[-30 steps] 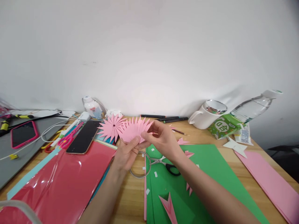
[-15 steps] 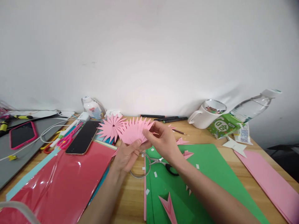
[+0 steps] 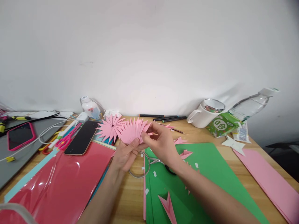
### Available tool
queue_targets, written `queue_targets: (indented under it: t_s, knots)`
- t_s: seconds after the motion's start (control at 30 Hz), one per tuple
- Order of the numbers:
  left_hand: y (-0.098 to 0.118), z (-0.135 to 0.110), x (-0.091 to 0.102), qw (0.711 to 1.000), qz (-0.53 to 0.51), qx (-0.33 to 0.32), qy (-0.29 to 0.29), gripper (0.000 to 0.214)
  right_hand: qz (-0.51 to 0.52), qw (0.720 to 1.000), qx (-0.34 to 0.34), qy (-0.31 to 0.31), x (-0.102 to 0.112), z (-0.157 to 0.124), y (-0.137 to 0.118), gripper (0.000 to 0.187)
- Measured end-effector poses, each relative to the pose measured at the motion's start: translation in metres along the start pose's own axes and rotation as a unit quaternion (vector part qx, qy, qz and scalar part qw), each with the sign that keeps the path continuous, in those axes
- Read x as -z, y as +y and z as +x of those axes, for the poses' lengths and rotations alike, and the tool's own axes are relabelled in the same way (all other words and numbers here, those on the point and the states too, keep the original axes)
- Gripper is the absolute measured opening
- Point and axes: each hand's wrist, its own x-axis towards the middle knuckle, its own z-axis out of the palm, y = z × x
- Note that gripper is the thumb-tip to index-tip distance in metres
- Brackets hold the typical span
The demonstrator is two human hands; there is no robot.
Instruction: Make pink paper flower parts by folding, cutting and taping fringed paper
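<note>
A light pink paper fan of pointed petals point(image 3: 134, 130) is held up above the wooden table between both hands. My left hand point(image 3: 126, 154) pinches its lower edge with thumb on top. My right hand point(image 3: 161, 141) grips its right side with thumb and fingers closed on the petals. Just behind to the left lies a finished darker pink spiky paper flower point(image 3: 111, 127). Under my hands sit a clear tape ring point(image 3: 140, 169) and scissors point(image 3: 161, 163), partly hidden by my right wrist.
Green paper sheets point(image 3: 210, 174) with pink folded petals point(image 3: 168, 207) lie right of centre, a red sheet point(image 3: 60, 183) left. A black phone point(image 3: 80, 138), pink scissors point(image 3: 66, 140), white mug point(image 3: 205, 116), water bottle point(image 3: 249, 107), pens point(image 3: 163, 117) and pink paper point(image 3: 268, 177) surround them.
My right hand's fingers have shifted slightly left along the fan's right edge. The fan and left hand stay nearly where they were; the view has tipped down a little.
</note>
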Motion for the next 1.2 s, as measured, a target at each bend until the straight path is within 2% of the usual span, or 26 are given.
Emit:
queue_targets:
  t_s: [0.17,0.33,0.43,0.53,0.6,0.67,0.73,0.8,0.83,0.9,0.97,1.07,1.2]
  knots:
    - [0.0,0.001,0.001,1.0,0.005,0.004,0.009,0.059,-0.018,1.0,0.006,-0.001,0.003,0.002,0.001,0.004]
    - [0.001,0.002,0.006,1.0,0.023,0.015,0.014,0.052,0.023,0.996,0.007,-0.089,0.013,0.011,0.006,0.021]
    - [0.001,0.002,0.006,0.999,0.023,0.012,0.022,0.051,0.03,0.994,-0.001,-0.101,0.015,0.014,0.01,0.027]
    - [0.0,0.004,0.003,0.999,0.023,0.0,0.046,0.048,-0.001,0.996,0.006,-0.092,0.018,0.017,0.011,0.019]
    - [-0.001,0.006,0.001,0.995,0.031,-0.029,0.095,0.044,-0.1,0.992,0.012,-0.071,0.024,0.019,0.01,0.009]
    - [-0.004,0.008,0.001,0.979,0.059,-0.084,0.174,0.04,-0.262,0.96,0.014,-0.096,0.033,0.019,0.009,0.004]
    - [-0.008,0.009,0.003,0.954,0.12,-0.137,0.24,0.037,-0.396,0.894,0.032,-0.205,0.038,0.013,0.01,0.014]
    - [-0.011,0.01,0.006,0.93,0.193,-0.163,0.266,0.032,-0.427,0.838,0.094,-0.326,0.038,0.0,0.016,0.023]
    - [-0.013,0.01,0.008,0.923,0.223,-0.166,0.268,0.028,-0.416,0.822,0.134,-0.366,0.035,-0.008,0.02,0.026]
    - [-0.014,0.009,0.01,0.915,0.258,-0.166,0.262,0.024,-0.426,0.797,0.193,-0.381,0.026,-0.026,0.03,0.022]
    - [-0.014,0.008,0.01,0.912,0.276,-0.169,0.254,0.021,-0.445,0.784,0.216,-0.375,0.018,-0.039,0.037,0.013]
    - [-0.008,0.006,0.007,0.902,0.31,-0.181,0.238,0.018,-0.427,0.801,0.217,-0.361,0.015,-0.042,0.04,0.009]
    - [0.003,0.004,0.001,0.895,0.335,-0.192,0.225,0.015,-0.395,0.838,0.2,-0.318,0.028,-0.024,0.029,0.012]
